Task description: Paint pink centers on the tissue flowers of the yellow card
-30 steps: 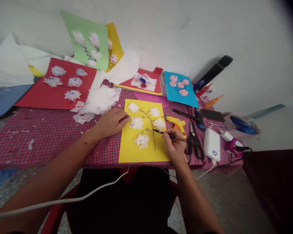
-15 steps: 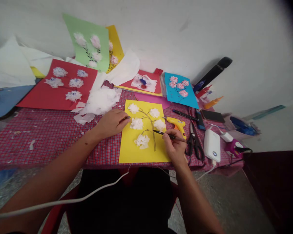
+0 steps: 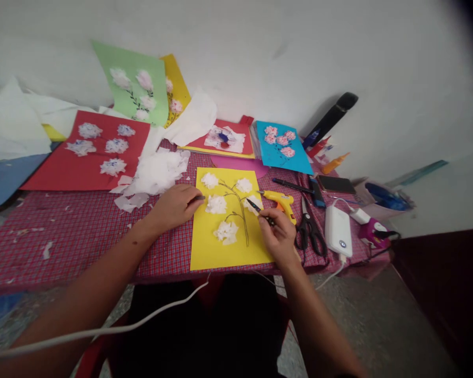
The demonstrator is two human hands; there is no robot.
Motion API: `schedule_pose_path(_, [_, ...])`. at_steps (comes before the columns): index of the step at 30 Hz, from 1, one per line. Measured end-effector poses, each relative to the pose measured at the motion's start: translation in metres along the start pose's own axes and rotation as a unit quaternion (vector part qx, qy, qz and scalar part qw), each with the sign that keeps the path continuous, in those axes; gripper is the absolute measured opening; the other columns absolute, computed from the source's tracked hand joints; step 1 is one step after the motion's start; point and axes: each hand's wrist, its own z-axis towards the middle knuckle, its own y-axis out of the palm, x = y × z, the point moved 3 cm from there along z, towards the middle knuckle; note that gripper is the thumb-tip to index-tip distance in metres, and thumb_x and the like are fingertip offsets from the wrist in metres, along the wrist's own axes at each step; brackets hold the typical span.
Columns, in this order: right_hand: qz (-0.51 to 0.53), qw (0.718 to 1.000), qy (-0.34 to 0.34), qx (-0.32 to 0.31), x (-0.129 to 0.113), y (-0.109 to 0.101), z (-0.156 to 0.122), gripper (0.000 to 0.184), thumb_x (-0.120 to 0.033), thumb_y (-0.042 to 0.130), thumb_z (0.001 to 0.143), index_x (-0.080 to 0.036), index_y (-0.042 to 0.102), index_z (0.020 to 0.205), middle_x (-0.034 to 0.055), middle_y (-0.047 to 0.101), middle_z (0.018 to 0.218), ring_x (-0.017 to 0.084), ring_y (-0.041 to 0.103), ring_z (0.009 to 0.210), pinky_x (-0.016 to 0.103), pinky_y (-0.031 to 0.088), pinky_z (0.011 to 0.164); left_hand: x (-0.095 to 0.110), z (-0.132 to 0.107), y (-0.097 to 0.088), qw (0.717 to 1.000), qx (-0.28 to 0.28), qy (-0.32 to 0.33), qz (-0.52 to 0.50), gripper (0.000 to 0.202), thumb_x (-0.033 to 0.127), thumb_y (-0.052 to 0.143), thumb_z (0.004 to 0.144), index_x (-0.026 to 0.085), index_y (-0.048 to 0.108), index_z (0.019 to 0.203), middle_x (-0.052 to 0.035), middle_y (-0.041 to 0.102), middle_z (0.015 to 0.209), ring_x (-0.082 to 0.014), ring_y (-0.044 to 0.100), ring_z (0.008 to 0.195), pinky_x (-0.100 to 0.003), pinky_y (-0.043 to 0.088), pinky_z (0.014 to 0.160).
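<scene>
My right hand (image 3: 278,236) grips a black pen (image 3: 256,207), whose tip is at the right-hand white tissue flower (image 3: 253,205) on a yellow paper sheet (image 3: 230,254). Thin dark branches are drawn among several tissue flowers on that sheet. My left hand (image 3: 173,207) rests on the checked cloth at the sheet's left edge. Its fingertips pinch a small dark object (image 3: 199,198), possibly a pen cap; most of it is hidden. A yellow glue gun (image 3: 281,202) lies just beyond my right hand.
A loose tissue pile (image 3: 155,176) and a red card with flowers (image 3: 106,176) lie left. Black scissors (image 3: 309,233), a white power bank (image 3: 338,231), a phone (image 3: 335,184) and a blue flower card (image 3: 281,149) lie right. A white cable (image 3: 142,323) hangs below the table edge.
My right hand has moved up and left, bringing the pen tip from the lower branch to the right-hand flower. The whole view has shifted slightly, and my left hand has moved little.
</scene>
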Motion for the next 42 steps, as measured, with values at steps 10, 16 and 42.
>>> schedule_pose_path(10, [0.004, 1.0, 0.002, -0.014, -0.003, 0.0, 0.001, 0.009, -0.022, 0.063, 0.095, -0.026, 0.069, 0.101, 0.0018, 0.073, 0.089, 0.02, 0.068, 0.077, 0.035, 0.054, 0.073, -0.001, -0.001, 0.0, 1.0, -0.001, -0.002, -0.008, 0.027, 0.04, 0.05, 0.106, 0.02, 0.068, 0.105, -0.011, 0.077, 0.109, -0.0283, 0.07, 0.105, -0.046, 0.052, 0.097])
schedule_pose_path(16, [0.004, 1.0, -0.021, -0.004, -0.005, -0.001, 0.003, 0.012, -0.018, 0.064, 0.091, -0.026, 0.067, 0.099, 0.0024, 0.069, 0.09, 0.021, 0.067, 0.081, 0.036, 0.054, 0.076, -0.001, 0.001, 0.0, 1.0, -0.01, 0.004, -0.005, 0.029, 0.041, 0.049, 0.105, 0.02, 0.069, 0.102, -0.0109, 0.078, 0.106, -0.0284, 0.07, 0.102, -0.046, 0.053, 0.095])
schedule_pose_path(42, [0.098, 0.99, 0.078, 0.058, 0.009, 0.002, 0.009, 0.015, -0.036, 0.069, 0.089, -0.022, 0.071, 0.094, 0.0045, 0.074, 0.092, 0.02, 0.069, 0.081, 0.032, 0.056, 0.07, 0.007, -0.004, -0.014, 0.997, 0.077, 0.0, -0.018, 0.03, 0.042, 0.052, 0.103, 0.022, 0.073, 0.107, -0.0116, 0.079, 0.109, -0.0285, 0.071, 0.105, -0.049, 0.056, 0.098])
